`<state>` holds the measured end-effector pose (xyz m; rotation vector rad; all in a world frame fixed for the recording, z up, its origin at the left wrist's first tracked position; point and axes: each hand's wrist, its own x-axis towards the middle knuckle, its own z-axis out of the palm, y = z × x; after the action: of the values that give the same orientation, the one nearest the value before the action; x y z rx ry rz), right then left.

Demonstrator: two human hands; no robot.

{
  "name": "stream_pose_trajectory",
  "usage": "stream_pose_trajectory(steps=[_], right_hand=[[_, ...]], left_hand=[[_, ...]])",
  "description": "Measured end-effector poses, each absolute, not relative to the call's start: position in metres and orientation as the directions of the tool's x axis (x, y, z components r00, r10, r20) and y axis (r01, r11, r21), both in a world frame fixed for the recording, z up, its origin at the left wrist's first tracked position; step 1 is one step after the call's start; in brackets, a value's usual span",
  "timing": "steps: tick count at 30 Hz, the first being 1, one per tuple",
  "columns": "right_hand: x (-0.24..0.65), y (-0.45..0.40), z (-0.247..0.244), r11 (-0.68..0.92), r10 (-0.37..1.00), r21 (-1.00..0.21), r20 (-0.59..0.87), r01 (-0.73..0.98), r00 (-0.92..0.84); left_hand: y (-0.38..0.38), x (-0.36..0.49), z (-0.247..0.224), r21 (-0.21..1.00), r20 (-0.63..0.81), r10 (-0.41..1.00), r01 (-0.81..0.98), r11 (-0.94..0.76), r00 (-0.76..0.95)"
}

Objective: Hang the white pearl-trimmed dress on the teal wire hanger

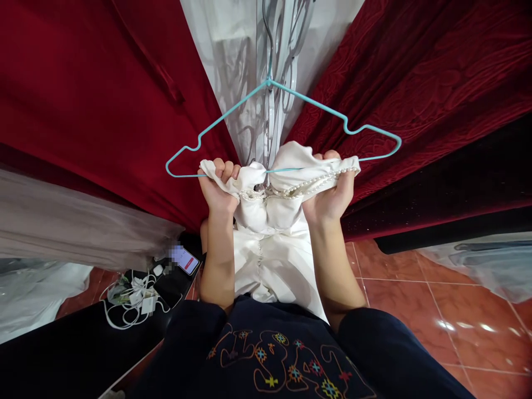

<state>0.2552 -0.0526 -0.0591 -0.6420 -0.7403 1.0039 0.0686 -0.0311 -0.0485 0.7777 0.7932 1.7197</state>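
Note:
A white dress [286,213] with strings of small pearl-like beads along its top edge hangs down in front of me. My left hand [220,185] is closed around the dress's left side, fingers curled over the cloth and the hanger's lower bar. On the other side, my right hand [332,194] grips the beaded right side, its thumb below the edge. The light-blue clothes hanger [307,98] hangs by its hook above, and its bottom bar runs across the dress bodice, partly hidden by cloth and fingers. The skirt falls between my forearms.
Dark red curtains [103,83] flank a pale metal rack [274,127]. At the lower left, a phone [185,259] and tangled white cables [135,302] lie on a black surface [50,354]. Pale sheer fabric [490,266] hangs over the red tiled floor [415,316] at right.

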Motion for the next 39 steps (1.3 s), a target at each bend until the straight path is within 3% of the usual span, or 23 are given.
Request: stream_pose_trajectory(steps=[3,5,7,9,11,15,20,24,27,30,34,36,39], right_hand=[[0.256,-0.051,-0.054,0.455,0.888,-0.716,0.317,-0.530,0.333],[0.258,-0.050,-0.057,0.467,0.884,-0.697,0.349,-0.543,0.312],[0.258,-0.049,-0.061,0.461,0.887,-0.709,0.352,-0.534,0.299],[0.257,-0.047,-0.063,0.453,0.891,-0.725,0.350,-0.519,0.289],[0.257,-0.045,-0.064,0.453,0.891,-0.738,0.358,-0.500,0.280],[0.258,-0.040,-0.062,0.474,0.879,-0.777,0.384,-0.414,0.284],[0.258,-0.042,-0.058,0.469,0.879,-0.784,0.367,-0.407,0.305],[0.259,-0.048,-0.057,0.481,0.872,-0.785,0.384,-0.390,0.302],[0.261,-0.050,-0.056,0.479,0.871,-0.807,0.389,-0.346,0.300],[0.264,-0.049,-0.057,0.468,0.882,-0.785,0.385,-0.405,0.273],[0.266,-0.045,-0.058,0.440,0.898,-0.755,0.353,-0.486,0.265],[0.266,-0.045,-0.057,0.426,0.903,-0.759,0.326,-0.493,0.278],[0.266,-0.045,-0.056,0.406,0.909,-0.775,0.287,-0.485,0.302]], left_hand=[[-0.033,0.067,-0.059,0.834,0.030,0.937,-0.508,-0.216,-0.349],[-0.034,0.059,-0.070,0.860,0.009,0.864,-0.437,-0.264,-0.503],[-0.037,0.041,-0.082,0.893,0.072,0.735,-0.284,-0.348,-0.674],[-0.041,0.016,-0.087,0.912,0.240,0.600,-0.035,-0.409,-0.763],[-0.045,-0.013,-0.081,0.876,0.425,0.506,0.200,-0.439,-0.751],[-0.052,-0.048,-0.036,0.807,0.565,0.447,0.349,-0.477,-0.694],[-0.043,-0.026,0.021,0.723,0.691,0.535,0.476,-0.502,-0.486],[-0.045,0.015,0.032,0.694,0.697,0.650,0.512,-0.506,-0.302],[-0.066,0.039,0.020,0.707,0.698,0.654,0.424,-0.566,-0.291],[-0.084,0.053,-0.008,0.813,0.579,0.741,0.173,-0.556,-0.340],[-0.082,0.067,-0.048,0.985,0.163,0.986,-0.060,-0.164,-0.023],[-0.073,0.076,-0.054,0.970,0.079,0.997,-0.230,-0.073,0.019],[-0.061,0.089,-0.048,0.812,0.112,0.993,-0.571,-0.119,-0.048]])
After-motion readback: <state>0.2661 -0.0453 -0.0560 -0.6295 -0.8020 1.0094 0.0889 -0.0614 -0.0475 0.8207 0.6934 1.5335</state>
